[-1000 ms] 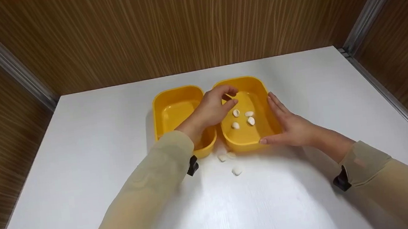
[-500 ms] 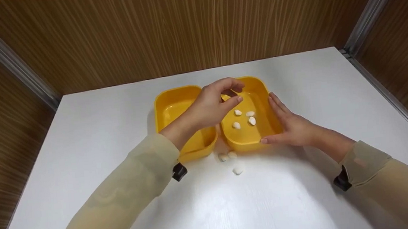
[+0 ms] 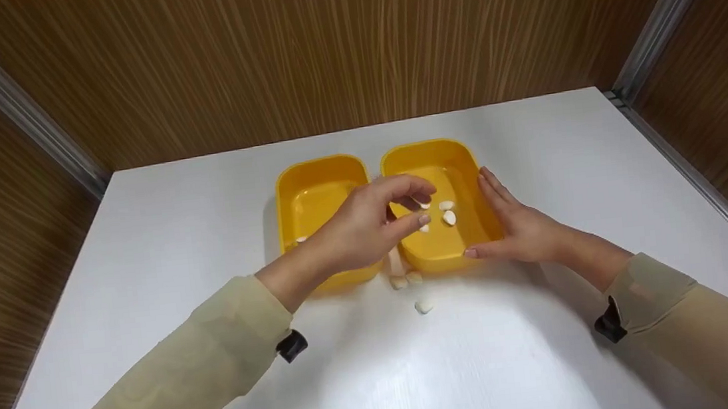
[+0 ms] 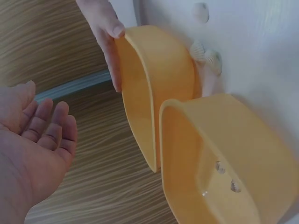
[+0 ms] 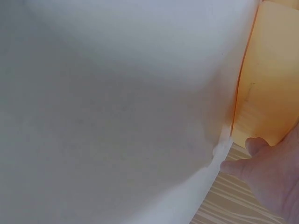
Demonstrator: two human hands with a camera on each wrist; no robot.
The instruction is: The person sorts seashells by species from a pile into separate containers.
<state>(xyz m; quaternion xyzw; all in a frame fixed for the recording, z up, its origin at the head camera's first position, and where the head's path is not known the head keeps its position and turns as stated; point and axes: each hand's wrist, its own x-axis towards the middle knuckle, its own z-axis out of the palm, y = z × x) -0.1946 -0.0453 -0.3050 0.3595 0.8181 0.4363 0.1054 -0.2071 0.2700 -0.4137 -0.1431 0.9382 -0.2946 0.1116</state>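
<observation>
Two yellow bins stand side by side. Above the left part of the right bin (image 3: 439,259) hovers my left hand (image 3: 366,224), fingers loosely bent, thumb apart; the left wrist view shows the hand (image 4: 42,135) with nothing visible in it. Several small white shells (image 3: 449,218) lie on that bin's floor, some partly hidden by the fingers. My right hand (image 3: 527,232) rests along the same bin's right side, thumb at the near corner. In the left bin (image 3: 285,205) a shell (image 3: 301,240) shows beside my wrist; the left wrist view shows two shells (image 4: 235,186) there.
On the white table (image 3: 459,362), just in front of the bins, lie two shells (image 3: 399,282) close together and another shell (image 3: 423,306) nearer me. Wood-grain panels (image 3: 349,45) rise behind and at both sides.
My left hand has moved down and slightly toward me over the right bin, and its forearm has swung left. The right hand stays at the bin's side.
</observation>
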